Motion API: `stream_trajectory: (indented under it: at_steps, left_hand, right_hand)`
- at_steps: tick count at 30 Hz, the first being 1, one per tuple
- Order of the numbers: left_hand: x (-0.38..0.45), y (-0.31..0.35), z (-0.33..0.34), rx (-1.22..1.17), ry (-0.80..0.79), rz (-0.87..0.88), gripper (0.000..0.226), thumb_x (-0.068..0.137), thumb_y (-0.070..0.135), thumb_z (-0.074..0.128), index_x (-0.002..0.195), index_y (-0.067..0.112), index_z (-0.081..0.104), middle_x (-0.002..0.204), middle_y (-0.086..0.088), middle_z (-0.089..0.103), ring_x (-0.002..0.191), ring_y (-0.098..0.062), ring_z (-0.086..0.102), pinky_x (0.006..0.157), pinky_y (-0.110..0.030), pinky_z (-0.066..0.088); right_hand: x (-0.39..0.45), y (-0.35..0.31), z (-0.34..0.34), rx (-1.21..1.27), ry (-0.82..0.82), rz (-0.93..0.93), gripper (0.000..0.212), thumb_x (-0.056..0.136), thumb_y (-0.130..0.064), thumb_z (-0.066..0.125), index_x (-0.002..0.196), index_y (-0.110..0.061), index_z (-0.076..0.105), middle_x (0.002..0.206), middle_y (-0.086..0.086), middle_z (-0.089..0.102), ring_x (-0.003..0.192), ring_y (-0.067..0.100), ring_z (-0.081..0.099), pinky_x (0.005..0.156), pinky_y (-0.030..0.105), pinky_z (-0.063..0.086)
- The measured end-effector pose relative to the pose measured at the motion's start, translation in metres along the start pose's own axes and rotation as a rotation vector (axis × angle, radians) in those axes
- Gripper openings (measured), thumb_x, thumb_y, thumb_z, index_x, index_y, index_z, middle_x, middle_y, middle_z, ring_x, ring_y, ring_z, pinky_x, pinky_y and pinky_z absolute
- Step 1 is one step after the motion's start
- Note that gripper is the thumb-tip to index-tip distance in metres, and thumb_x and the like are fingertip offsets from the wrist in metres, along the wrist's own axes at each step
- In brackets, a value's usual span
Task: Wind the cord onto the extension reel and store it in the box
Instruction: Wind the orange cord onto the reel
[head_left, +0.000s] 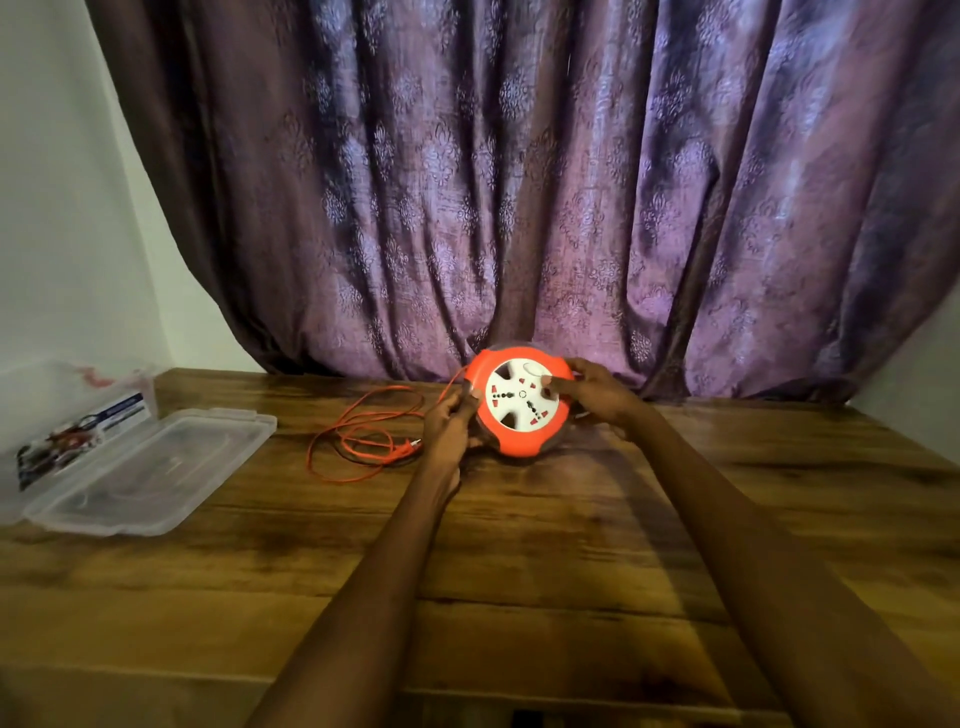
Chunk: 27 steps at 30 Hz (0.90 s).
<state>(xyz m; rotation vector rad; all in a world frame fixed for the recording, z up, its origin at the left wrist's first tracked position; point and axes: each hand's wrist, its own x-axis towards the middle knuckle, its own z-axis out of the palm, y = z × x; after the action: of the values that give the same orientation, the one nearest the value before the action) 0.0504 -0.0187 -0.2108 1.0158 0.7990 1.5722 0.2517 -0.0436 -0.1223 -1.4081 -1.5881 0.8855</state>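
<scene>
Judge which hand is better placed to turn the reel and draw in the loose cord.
Right, probably: the right hand has fingers on the reel white hub, while the left hand steadies its rim beside the cord.

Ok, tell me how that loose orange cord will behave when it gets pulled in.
The cord lies in slack, overlapping loops, so it is probably floppy and may snag on itself. Its plug will likely drag across the table.
</scene>
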Motion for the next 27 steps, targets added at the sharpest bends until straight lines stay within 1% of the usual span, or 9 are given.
stream_trajectory:
  at_steps: [4, 6, 8, 10, 12, 17, 19, 22, 27]
  left_hand:
    - [-0.002, -0.001, -0.002, -0.005, -0.012, -0.055, 0.021, 0.095, 0.023, 0.065, 0.113, 0.013, 0.071, 0.094, -0.002, 0.073, 0.078, -0.012, 0.069, 0.052, -0.029, 0.057]
    - [-0.003, -0.001, -0.001, 0.000, 0.000, -0.061, 0.020, 0.095, 0.021, 0.064, 0.112, 0.011, 0.070, 0.094, -0.001, 0.073, 0.083, -0.015, 0.069, 0.053, -0.029, 0.058]
    - [-0.003, -0.002, 0.001, 0.005, 0.014, -0.045, 0.017, 0.095, 0.021, 0.064, 0.107, 0.012, 0.071, 0.091, 0.000, 0.074, 0.081, -0.014, 0.069, 0.052, -0.029, 0.057]
    - [-0.003, 0.000, 0.004, -0.001, 0.027, -0.025, 0.016, 0.094, 0.023, 0.066, 0.107, 0.014, 0.070, 0.086, 0.003, 0.074, 0.075, -0.012, 0.070, 0.051, -0.029, 0.057]
    - [-0.003, 0.003, 0.005, 0.004, 0.052, 0.007, 0.015, 0.095, 0.022, 0.065, 0.106, 0.013, 0.070, 0.076, 0.004, 0.070, 0.063, -0.008, 0.067, 0.048, -0.027, 0.056]
    - [0.002, 0.001, -0.001, 0.140, 0.044, 0.068, 0.011, 0.097, 0.018, 0.061, 0.088, 0.015, 0.067, 0.058, -0.008, 0.052, 0.037, -0.011, 0.044, 0.045, -0.024, 0.039]
    - [0.003, 0.001, -0.002, 0.158, 0.014, 0.047, 0.010, 0.097, 0.017, 0.061, 0.091, 0.017, 0.069, 0.052, -0.009, 0.051, 0.034, -0.014, 0.043, 0.046, -0.026, 0.039]
    - [0.001, 0.004, -0.001, 0.185, -0.043, 0.056, 0.019, 0.096, 0.017, 0.062, 0.085, 0.027, 0.075, 0.060, -0.009, 0.057, 0.034, -0.013, 0.046, 0.040, -0.022, 0.038]
    - [-0.004, 0.001, 0.006, 0.183, -0.040, 0.031, 0.009, 0.096, 0.022, 0.063, 0.089, 0.020, 0.069, 0.055, -0.011, 0.050, 0.039, -0.017, 0.042, 0.047, -0.027, 0.037]
  right_hand:
    - [0.000, 0.012, -0.002, 0.147, 0.073, -0.049, 0.040, 0.090, -0.018, 0.072, 0.126, -0.007, 0.060, 0.085, 0.005, 0.068, 0.046, 0.004, 0.060, 0.038, 0.018, 0.043]
    - [0.001, 0.013, 0.002, 0.153, 0.110, -0.098, 0.043, 0.088, -0.010, 0.072, 0.128, -0.001, 0.057, 0.097, 0.010, 0.066, 0.054, 0.001, 0.062, 0.042, 0.016, 0.045]
    - [0.002, 0.016, 0.006, 0.084, 0.145, -0.195, 0.048, 0.087, -0.006, 0.073, 0.130, -0.002, 0.053, 0.113, 0.017, 0.062, 0.077, 0.011, 0.066, 0.060, 0.024, 0.054]
    - [0.001, 0.021, 0.006, -0.174, 0.208, -0.400, 0.052, 0.087, -0.007, 0.072, 0.135, -0.008, 0.051, 0.126, 0.016, 0.055, 0.103, 0.023, 0.060, 0.086, 0.036, 0.054]
    - [-0.004, 0.024, 0.007, -0.499, 0.261, -0.636, 0.045, 0.090, -0.013, 0.069, 0.134, -0.016, 0.057, 0.131, 0.014, 0.050, 0.116, 0.027, 0.055, 0.098, 0.040, 0.048]
    - [-0.014, 0.012, 0.009, -1.221, 0.013, -0.879, 0.041, 0.088, -0.028, 0.058, 0.128, -0.036, 0.063, 0.142, 0.009, 0.051, 0.132, 0.033, 0.045, 0.099, 0.046, 0.041]
    - [-0.014, 0.008, 0.006, -1.345, -0.019, -1.036, 0.040, 0.090, -0.033, 0.046, 0.125, -0.041, 0.062, 0.144, 0.006, 0.052, 0.131, 0.030, 0.048, 0.098, 0.042, 0.041]
    - [-0.008, 0.009, 0.000, -1.557, -0.071, -1.221, 0.039, 0.094, -0.030, 0.051, 0.128, -0.046, 0.057, 0.143, 0.010, 0.052, 0.130, 0.030, 0.051, 0.099, 0.040, 0.040]
    - [-0.004, 0.006, -0.004, -1.700, 0.019, -1.243, 0.045, 0.088, -0.030, 0.063, 0.128, -0.049, 0.056, 0.119, 0.005, 0.064, 0.103, 0.028, 0.059, 0.085, 0.042, 0.035]
